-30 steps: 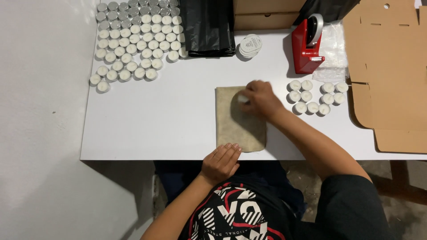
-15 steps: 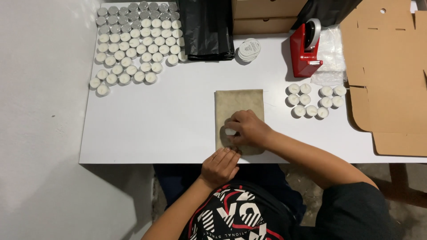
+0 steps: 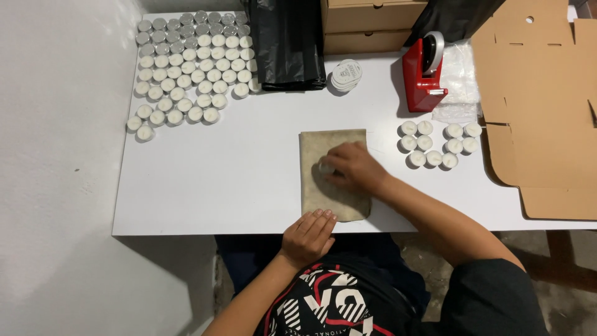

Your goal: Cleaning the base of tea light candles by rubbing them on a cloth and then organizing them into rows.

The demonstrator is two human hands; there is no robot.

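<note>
Closest to the person, the left hand (image 3: 309, 235) lies flat and open, fingers together, on the near edge of the white worktop (image 3: 224, 180), just touching the bottom of a brown paper pouch (image 3: 326, 186). The pouch lies flat in the middle of the worktop. It looks thin, light and bendy, so it could slide or crumple; pressing down on its near end looks like a good way to keep it still. The right hand (image 3: 351, 168) rests on top of the pouch with its fingers curled round a small white tealight candle (image 3: 326, 165). The candle looks light and hard in its little metal cup, easy to pinch by the round sides, though the wax could dent. Just past that hand, to the right, sits a small group of tealights (image 3: 438, 143). Farther back stand a red tape dispenser (image 3: 425, 73), a flat cardboard box (image 3: 540, 106), a black plastic bag (image 3: 287, 43) and a big crowd of tealights (image 3: 189, 65) on the left.
</note>
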